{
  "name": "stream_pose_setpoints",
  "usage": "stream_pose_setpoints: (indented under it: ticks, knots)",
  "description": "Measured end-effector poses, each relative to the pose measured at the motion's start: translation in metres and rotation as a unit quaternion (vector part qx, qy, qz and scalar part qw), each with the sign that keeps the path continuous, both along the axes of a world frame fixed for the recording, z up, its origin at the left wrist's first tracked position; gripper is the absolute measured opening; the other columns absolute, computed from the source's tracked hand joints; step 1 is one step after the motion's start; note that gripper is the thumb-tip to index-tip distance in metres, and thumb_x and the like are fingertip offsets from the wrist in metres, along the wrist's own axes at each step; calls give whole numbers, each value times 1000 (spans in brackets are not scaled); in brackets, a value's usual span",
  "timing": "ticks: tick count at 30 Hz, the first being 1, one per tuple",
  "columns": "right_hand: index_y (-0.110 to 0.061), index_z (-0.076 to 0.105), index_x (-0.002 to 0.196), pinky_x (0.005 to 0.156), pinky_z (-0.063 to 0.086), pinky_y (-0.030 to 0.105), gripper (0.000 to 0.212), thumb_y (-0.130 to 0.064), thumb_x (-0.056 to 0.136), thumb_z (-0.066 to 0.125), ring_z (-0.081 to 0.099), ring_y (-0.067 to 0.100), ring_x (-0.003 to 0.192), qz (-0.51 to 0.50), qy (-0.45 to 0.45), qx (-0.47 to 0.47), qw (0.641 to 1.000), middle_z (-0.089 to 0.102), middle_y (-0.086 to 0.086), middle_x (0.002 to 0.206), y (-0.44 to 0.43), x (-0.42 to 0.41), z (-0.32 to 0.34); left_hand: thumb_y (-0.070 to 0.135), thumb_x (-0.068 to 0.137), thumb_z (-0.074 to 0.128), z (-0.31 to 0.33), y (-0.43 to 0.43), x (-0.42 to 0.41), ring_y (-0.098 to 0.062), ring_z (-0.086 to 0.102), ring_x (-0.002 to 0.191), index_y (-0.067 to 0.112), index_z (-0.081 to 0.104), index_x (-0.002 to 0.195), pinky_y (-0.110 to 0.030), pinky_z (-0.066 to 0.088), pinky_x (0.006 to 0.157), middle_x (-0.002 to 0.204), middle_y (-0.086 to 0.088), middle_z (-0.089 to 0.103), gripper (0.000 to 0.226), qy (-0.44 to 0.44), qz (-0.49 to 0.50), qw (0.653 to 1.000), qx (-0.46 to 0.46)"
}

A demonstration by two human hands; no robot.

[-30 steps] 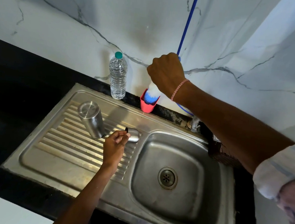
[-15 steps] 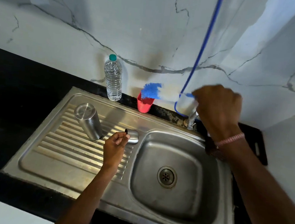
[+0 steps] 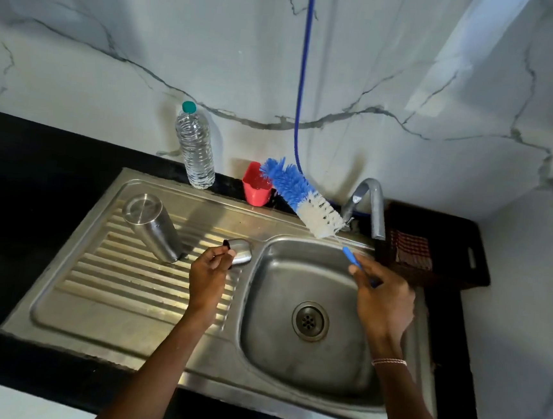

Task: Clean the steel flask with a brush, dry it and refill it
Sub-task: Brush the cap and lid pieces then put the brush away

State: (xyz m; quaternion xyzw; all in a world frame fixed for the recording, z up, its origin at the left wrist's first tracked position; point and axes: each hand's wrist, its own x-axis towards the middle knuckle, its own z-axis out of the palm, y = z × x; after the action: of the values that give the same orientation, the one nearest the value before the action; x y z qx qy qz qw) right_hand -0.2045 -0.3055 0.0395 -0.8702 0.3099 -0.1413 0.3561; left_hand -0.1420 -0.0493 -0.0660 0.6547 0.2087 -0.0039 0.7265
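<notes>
the stainless steel sink unit (image 3: 146, 301) with its ribbed draining board fills the counter, its basin on the right with nothing in it and the curved grey tap (image 3: 371, 201) not visibly running. the cylindrical brushed-steel flask (image 3: 153, 227) sits on the draining board at the left, base up, so its mouth looks to be down on the ribs. behind it, against the marble wall, stands a clear plastic water bottle with a green cap (image 3: 196, 149) (likely the refill supply), and just beside that a small red plastic cup (image 3: 255, 187). the right hand (image 3: 382, 302) grips the thin blue handle of a long bottle brush with blue and white bristles (image 3: 303, 198), bristle end raised over the basin's back rim. the left hand (image 3: 209, 277) pinches the small steel flask cap (image 3: 241, 251) lying on the board. the step in hand seems to be readying the brush; next the left hand should let go of the cap, take the flask and bring its mouth to the bristles over the basin.
</notes>
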Motion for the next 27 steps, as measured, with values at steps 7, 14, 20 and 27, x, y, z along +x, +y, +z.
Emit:
stream_pose_setpoints:
  ticks: [7,14,20,27]
  knots:
    - [-29,82,90,54,48,20,12,-19,84,81,58,10,59,-7,-32,280,960,76,-2,77,-24,-56,-52,15,99,64,4,-10,-6,-4,64,67,11,70,101,-29,51,73,80,4,72,7,42,-20,999,-20]
    - [-14,77,100,40,25,18,14,-12,97,64,32,14,49,49,74,298,950,44,0,56,-40,-120,-80,7,103,58,11,-32,-5,-22,75,96,11,66,99,-32,62,78,98,-7,78,10,81,-76,985,-130]
    - [-32,76,96,50,39,20,21,-16,98,62,48,10,51,128,63,240,960,56,3,55,-55,-158,-66,10,104,57,17,-65,1,-14,74,90,12,64,99,-34,63,80,97,-3,73,9,111,-104,982,-115]
    - [-41,77,105,55,45,12,26,-20,89,74,61,5,53,90,72,99,988,69,-20,64,-51,-173,-55,15,108,51,26,-102,-8,-14,77,90,13,74,110,-22,59,71,101,-4,80,24,99,-167,976,-99]
